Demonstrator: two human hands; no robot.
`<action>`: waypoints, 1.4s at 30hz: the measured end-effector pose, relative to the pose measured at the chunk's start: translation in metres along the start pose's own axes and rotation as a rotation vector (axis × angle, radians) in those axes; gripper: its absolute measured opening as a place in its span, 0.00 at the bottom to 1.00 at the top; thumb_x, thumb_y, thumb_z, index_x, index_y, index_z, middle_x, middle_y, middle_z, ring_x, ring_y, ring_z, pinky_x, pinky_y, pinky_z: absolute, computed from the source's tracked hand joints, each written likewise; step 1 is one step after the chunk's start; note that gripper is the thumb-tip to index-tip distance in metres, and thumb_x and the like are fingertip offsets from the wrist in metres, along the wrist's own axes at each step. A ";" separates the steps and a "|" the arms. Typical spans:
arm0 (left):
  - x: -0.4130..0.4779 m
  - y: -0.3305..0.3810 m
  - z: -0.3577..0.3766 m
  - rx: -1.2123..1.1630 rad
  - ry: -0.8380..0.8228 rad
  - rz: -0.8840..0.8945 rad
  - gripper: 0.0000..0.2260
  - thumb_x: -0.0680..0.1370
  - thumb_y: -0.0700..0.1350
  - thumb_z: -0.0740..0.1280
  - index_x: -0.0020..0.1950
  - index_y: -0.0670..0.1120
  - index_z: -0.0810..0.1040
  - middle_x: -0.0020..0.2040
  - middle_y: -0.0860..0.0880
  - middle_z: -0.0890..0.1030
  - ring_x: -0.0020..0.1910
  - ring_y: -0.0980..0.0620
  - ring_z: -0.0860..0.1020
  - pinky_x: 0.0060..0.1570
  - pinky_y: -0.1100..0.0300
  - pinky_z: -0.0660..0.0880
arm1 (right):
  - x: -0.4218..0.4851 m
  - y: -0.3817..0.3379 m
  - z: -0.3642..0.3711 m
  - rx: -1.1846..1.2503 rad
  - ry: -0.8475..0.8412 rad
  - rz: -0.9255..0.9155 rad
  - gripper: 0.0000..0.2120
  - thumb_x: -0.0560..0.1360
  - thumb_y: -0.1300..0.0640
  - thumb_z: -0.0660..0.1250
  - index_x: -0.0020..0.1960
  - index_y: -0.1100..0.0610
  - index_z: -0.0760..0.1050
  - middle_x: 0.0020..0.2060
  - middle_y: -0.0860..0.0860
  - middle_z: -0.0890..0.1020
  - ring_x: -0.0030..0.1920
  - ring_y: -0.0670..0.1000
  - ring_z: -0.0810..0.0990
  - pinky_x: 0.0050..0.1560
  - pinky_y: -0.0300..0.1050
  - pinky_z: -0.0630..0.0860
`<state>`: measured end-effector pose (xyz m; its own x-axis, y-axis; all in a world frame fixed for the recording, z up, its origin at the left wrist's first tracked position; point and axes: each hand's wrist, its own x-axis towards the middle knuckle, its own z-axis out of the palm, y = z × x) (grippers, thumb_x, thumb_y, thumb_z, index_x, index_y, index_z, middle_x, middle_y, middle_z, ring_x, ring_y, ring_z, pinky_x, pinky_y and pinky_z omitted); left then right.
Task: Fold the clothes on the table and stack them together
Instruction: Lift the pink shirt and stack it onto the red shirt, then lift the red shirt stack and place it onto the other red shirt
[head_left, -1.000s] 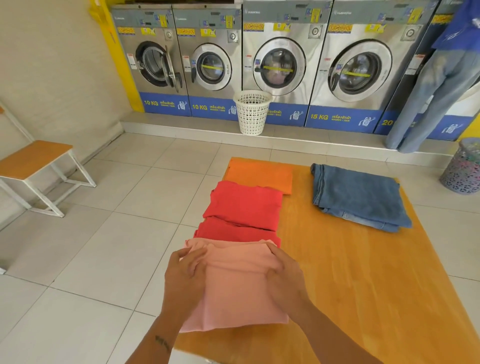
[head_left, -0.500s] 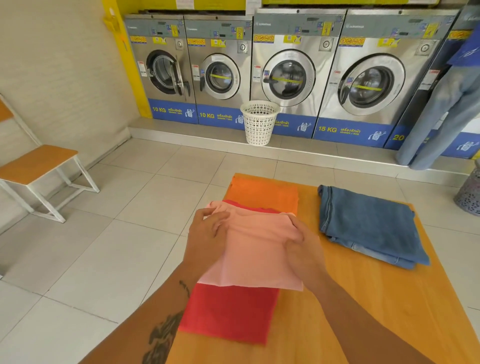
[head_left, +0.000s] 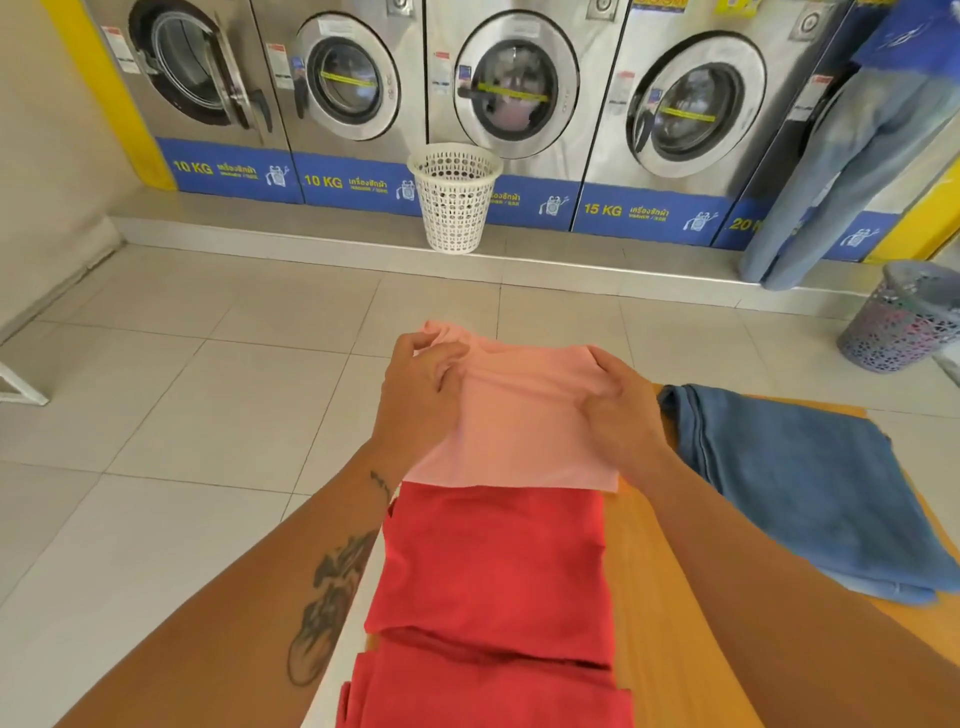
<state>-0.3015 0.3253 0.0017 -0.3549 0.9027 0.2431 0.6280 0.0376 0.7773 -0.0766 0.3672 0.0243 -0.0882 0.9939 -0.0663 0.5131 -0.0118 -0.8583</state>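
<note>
A folded pink garment (head_left: 524, 426) lies at the far end of the wooden table (head_left: 670, 597), covering the spot where the orange garment lay. My left hand (head_left: 421, 400) grips its far left corner. My right hand (head_left: 621, 410) pinches its right edge. Just nearer to me sit two folded red garments, one (head_left: 493, 561) beyond the other (head_left: 483, 696). Folded blue jeans (head_left: 810, 483) rest on the table's right side. The orange garment is hidden.
A white laundry basket (head_left: 454, 197) stands on the step before a row of washing machines (head_left: 519, 88). A grey-purple basket (head_left: 904, 317) is on the floor at right. A person in jeans (head_left: 852, 156) stands at far right. White tiled floor lies left of the table.
Both hands carried the pink garment away from me, over the red garments, to the far end of the table where the orange one lay.
</note>
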 end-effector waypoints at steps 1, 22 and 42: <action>0.012 -0.005 0.007 0.020 -0.001 0.008 0.12 0.80 0.44 0.63 0.61 0.51 0.81 0.66 0.50 0.69 0.60 0.59 0.69 0.60 0.67 0.61 | 0.014 0.005 0.005 -0.024 0.011 0.001 0.31 0.72 0.68 0.59 0.72 0.46 0.68 0.58 0.41 0.75 0.54 0.46 0.76 0.50 0.35 0.71; 0.004 -0.070 0.030 0.225 -0.314 0.011 0.21 0.81 0.46 0.57 0.73 0.58 0.69 0.77 0.46 0.56 0.59 0.40 0.74 0.59 0.47 0.73 | 0.009 0.044 0.018 -0.105 0.011 0.143 0.33 0.76 0.63 0.62 0.77 0.45 0.57 0.58 0.48 0.76 0.47 0.42 0.76 0.45 0.40 0.74; -0.167 -0.047 -0.010 0.053 -0.268 -0.369 0.31 0.78 0.48 0.63 0.79 0.54 0.56 0.73 0.50 0.60 0.46 0.61 0.73 0.54 0.60 0.69 | -0.135 0.067 0.015 0.005 -0.050 0.334 0.27 0.75 0.57 0.66 0.73 0.48 0.63 0.47 0.45 0.76 0.43 0.44 0.76 0.40 0.42 0.74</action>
<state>-0.2782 0.1684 -0.0695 -0.3743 0.9035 -0.2088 0.5299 0.3932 0.7514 -0.0430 0.2307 -0.0313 0.0423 0.9284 -0.3692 0.5166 -0.3367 -0.7873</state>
